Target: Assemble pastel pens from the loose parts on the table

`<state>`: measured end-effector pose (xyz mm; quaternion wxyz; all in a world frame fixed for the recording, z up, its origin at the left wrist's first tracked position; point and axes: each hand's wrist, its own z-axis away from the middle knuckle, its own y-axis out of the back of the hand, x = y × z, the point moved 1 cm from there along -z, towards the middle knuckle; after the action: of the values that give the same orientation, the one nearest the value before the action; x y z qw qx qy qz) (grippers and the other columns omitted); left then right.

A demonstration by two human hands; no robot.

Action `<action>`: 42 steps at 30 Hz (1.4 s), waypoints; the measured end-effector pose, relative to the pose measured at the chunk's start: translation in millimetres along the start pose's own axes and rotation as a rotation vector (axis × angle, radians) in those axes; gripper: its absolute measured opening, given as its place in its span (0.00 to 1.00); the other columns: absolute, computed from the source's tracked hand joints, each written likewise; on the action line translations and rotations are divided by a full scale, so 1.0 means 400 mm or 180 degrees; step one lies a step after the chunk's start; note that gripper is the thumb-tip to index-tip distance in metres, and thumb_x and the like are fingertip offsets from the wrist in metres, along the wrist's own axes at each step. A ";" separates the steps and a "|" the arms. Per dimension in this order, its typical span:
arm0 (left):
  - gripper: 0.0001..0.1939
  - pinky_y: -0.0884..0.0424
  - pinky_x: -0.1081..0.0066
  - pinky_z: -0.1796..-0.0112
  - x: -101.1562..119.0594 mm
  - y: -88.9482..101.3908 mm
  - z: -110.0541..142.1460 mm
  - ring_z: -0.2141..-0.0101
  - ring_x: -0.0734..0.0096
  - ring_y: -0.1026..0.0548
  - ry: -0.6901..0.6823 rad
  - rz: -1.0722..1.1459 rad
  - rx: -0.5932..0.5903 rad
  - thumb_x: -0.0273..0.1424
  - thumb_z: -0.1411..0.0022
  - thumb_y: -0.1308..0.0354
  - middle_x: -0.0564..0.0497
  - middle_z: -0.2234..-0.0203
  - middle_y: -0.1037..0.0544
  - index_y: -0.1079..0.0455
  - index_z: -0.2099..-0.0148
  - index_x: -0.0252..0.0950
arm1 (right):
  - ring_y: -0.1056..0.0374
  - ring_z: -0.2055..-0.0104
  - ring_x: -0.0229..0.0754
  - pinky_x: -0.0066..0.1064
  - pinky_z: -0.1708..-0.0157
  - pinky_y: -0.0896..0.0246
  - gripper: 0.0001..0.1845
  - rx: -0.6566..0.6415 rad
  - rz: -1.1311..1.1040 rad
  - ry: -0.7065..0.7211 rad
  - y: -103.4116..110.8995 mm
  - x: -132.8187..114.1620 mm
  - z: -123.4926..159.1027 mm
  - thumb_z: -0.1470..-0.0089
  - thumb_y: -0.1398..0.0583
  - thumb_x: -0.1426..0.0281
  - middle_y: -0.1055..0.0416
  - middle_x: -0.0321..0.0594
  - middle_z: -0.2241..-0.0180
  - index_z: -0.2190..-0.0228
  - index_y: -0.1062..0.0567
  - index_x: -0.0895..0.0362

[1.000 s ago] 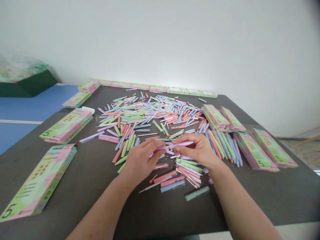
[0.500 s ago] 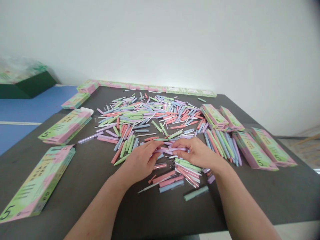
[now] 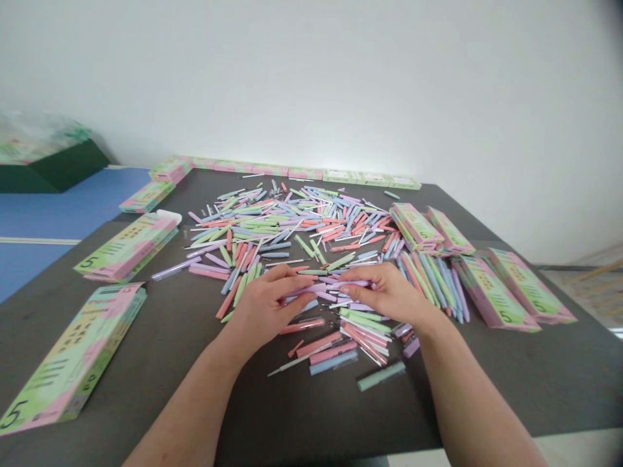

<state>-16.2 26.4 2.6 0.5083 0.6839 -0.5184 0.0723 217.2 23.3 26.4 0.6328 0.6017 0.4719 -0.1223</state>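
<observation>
Left hand (image 3: 265, 303) and right hand (image 3: 389, 293) had drawn slightly apart, the former pinching a slim lilac plastic tube (image 3: 315, 288), the latter a slender lilac plastic pen piece (image 3: 357, 283).

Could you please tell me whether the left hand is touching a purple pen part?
Touching: the head view shows the left hand pinching the purple pen part between thumb and fingers, its end jutting out past the fingertips.

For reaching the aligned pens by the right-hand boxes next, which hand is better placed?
Likely the right hand: it is much nearer the aligned pens, with the left hand farther across. Both hold lilac pen parts, so neither is free.
</observation>
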 end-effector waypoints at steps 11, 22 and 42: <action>0.10 0.28 0.78 0.76 0.037 0.006 -0.004 0.75 0.78 0.27 0.1053 0.2193 0.0712 0.28 0.48 0.35 0.51 0.67 0.24 0.31 0.63 0.35 | 0.32 0.73 0.37 0.27 0.74 0.40 0.12 0.0382 -0.0547 -0.0233 0.006 0.006 0.008 0.47 0.38 0.62 0.24 0.39 0.72 0.66 0.20 0.58; 0.09 0.24 0.75 0.74 0.043 -0.008 0.001 0.71 0.70 0.21 0.1014 0.2512 0.0837 0.29 0.46 0.35 0.50 0.71 0.21 0.26 0.62 0.35 | 0.32 0.71 0.38 0.27 0.73 0.40 0.11 0.0232 -0.0881 -0.0294 -0.004 0.003 0.012 0.47 0.38 0.65 0.25 0.38 0.70 0.62 0.25 0.56; 0.07 0.22 0.73 0.67 0.019 -0.008 0.004 0.72 0.75 0.21 0.1015 0.3023 0.0839 0.27 0.44 0.36 0.51 0.65 0.19 0.29 0.62 0.36 | 0.33 0.75 0.38 0.29 0.73 0.40 0.10 0.0881 0.0005 0.0120 -0.050 -0.035 0.022 0.43 0.40 0.63 0.27 0.37 0.74 0.63 0.27 0.55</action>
<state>-10.8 20.2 4.8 0.4017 0.4119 -0.6742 0.4630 199.4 4.8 22.4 0.5349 0.6857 0.4618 -0.1743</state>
